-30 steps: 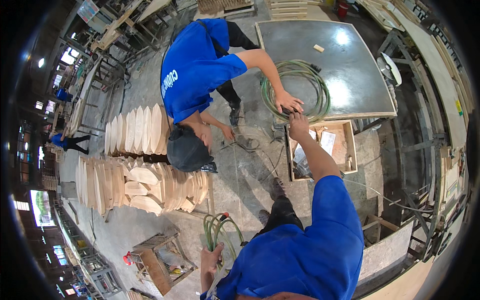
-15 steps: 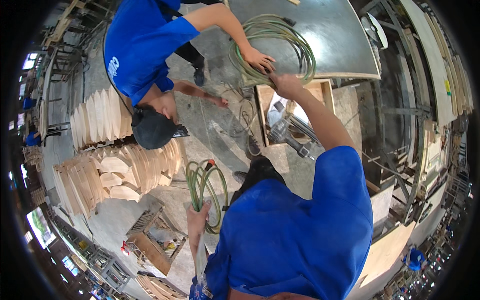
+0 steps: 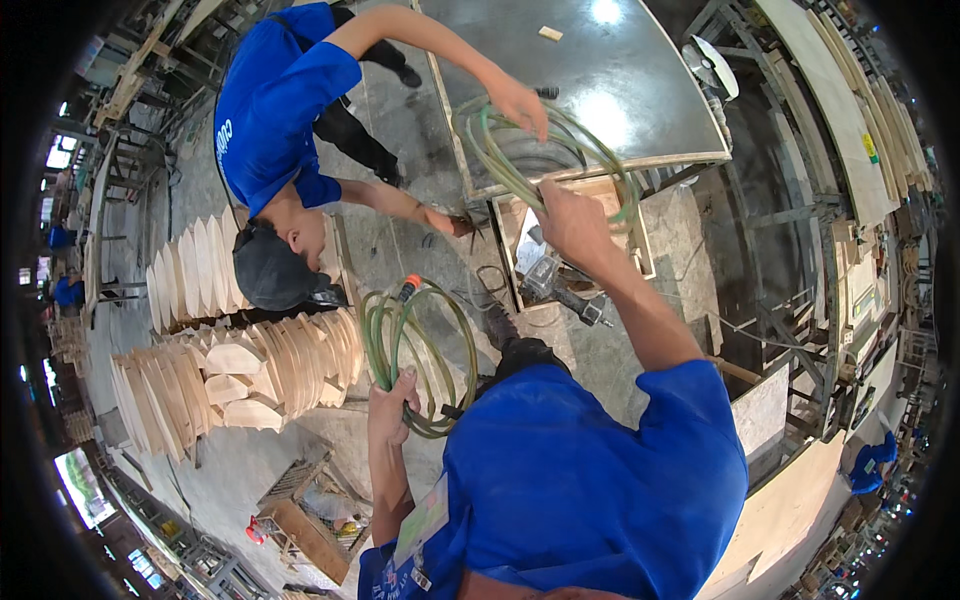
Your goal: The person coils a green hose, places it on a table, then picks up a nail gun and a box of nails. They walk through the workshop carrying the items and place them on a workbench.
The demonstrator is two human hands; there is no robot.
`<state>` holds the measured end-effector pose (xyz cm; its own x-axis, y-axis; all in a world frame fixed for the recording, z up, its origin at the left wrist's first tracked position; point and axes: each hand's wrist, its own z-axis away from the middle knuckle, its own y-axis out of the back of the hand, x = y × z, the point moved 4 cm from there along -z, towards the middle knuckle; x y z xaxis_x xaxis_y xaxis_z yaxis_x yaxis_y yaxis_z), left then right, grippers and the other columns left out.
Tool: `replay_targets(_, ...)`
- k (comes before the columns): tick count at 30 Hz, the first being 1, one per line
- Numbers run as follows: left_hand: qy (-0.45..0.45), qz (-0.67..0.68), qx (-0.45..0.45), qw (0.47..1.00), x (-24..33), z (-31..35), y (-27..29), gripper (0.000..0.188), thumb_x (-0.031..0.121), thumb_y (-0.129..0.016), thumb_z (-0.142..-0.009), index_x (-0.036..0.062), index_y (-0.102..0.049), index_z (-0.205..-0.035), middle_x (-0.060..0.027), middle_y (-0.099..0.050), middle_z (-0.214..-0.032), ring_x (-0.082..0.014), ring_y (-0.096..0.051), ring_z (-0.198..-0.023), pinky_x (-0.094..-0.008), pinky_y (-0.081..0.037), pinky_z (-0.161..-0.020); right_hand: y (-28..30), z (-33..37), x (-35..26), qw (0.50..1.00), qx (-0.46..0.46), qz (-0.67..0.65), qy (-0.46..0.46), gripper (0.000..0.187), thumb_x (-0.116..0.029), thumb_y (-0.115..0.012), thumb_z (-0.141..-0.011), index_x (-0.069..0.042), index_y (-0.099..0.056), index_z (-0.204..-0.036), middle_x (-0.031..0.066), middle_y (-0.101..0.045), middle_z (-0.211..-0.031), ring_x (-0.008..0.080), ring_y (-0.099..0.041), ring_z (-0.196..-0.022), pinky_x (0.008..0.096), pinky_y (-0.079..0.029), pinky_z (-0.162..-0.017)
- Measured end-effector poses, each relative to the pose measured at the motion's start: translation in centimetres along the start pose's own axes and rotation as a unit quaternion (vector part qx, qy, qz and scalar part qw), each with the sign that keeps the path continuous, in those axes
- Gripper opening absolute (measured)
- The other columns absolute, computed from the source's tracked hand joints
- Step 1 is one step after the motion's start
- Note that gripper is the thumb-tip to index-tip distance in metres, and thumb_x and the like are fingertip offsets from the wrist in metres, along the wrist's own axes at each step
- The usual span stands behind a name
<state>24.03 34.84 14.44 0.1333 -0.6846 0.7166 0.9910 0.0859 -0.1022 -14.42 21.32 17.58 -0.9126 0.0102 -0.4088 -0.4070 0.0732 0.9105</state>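
My left hand (image 3: 393, 405) is closed around a bundle of green hose loops (image 3: 372, 340), which hangs in front of my body. An orange fitting (image 3: 409, 288) shows at the top of those loops. My right hand (image 3: 575, 225) grips the near side of a larger green hose coil (image 3: 500, 165), raised at the table's near edge above an open drawer. Within that coil's outline, just over its far part, is a co-worker's hand (image 3: 520, 108); whether it touches the hose I cannot tell. The co-worker's other hand (image 3: 445, 222) reaches toward the drawer's left side.
A dark-topped table (image 3: 470, 45) stands ahead, with a small wood piece (image 3: 550, 34) on it. The wooden drawer (image 3: 650, 235) holds a grey power tool (image 3: 560, 290). Stacked wooden pieces (image 3: 290, 365) sit at left, near a wooden crate (image 3: 305, 530). Racks line the right.
My right hand has drawn its coil nearer and partly off the tabletop. The co-worker's upper hand has come away from my right hand. My left hand's loops have risen and spread.
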Motion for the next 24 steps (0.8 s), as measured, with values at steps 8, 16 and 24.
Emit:
replay_targets(8,-0.014,0.106,-0.155,0.982,3.6,-3.0,-9.0,0.035,0.028,-0.070,-0.097,-0.0009,-0.060,-0.113,-0.0177,-0.071,-0.102,-0.0287,-0.071,-0.094,-0.0381,-0.058,-0.079,-0.9,10.5,-9.5,0.986,0.006,-0.161,-0.039,0.029,-0.022,-0.067,-0.088,-0.009,-0.052,-0.109,0.0202,-0.067,-0.083,0.0416,-0.067,-0.073,0.0517,-0.053,-0.064)
replay_targets(16,-0.055,0.128,-0.216,0.966,5.3,-2.6,-10.7,0.021,0.030,-0.060,-0.103,0.0091,-0.057,-0.102,-0.0101,-0.064,-0.092,-0.0247,-0.065,-0.087,-0.0449,-0.054,-0.092,-6.1,14.8,-13.6,0.944,-0.154,-0.288,0.058,0.055,-0.016,-0.067,-0.085,-0.003,-0.045,-0.134,0.0236,-0.066,-0.101,0.0439,-0.067,-0.088,0.0518,-0.054,-0.073)
replay_targets(24,0.014,0.330,-0.077,0.941,2.3,-2.2,1.9,0.008,0.017,-0.061,-0.098,0.0113,-0.055,-0.095,0.0026,-0.047,-0.069,-0.0123,-0.048,-0.061,-0.0333,-0.047,-0.062,-8.4,14.5,-1.9,0.954,-0.246,-0.164,-0.055,0.065,-0.044,-0.075,-0.083,-0.002,-0.058,-0.129,0.0223,-0.061,-0.123,0.0399,-0.057,-0.120,0.0498,-0.046,-0.101)
